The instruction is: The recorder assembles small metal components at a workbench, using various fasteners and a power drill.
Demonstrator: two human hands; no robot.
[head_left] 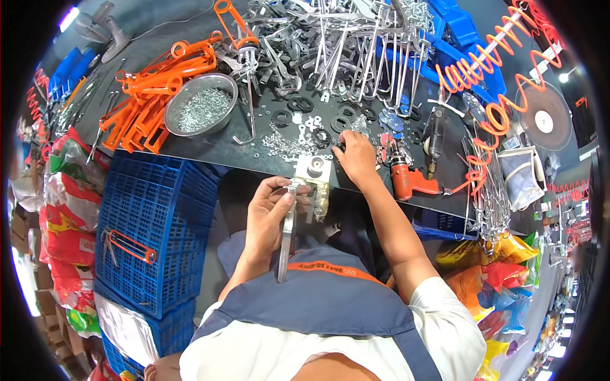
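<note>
My left hand (269,206) is closed around the upper part of a flat grey metal bar (287,244), which points down toward my apron. Just beyond its fingers, a metal block fixture (322,173) sits at the table's front edge, with a small round dark piece on top. My right hand (357,154) is over the table, to the right of the fixture. Its fingers are bent together at a small dark thing, mostly hidden by them. Near the fingertips lie black rings (321,137) and scattered small metal nuts (284,145).
A steel bowl of small screws (204,106) stands beside orange metal frames (152,89). Metal parts (286,51) are heaped at the back. A red air screwdriver (410,180) lies right, under coiled orange hoses (470,73). Blue crates (152,222) stand at left.
</note>
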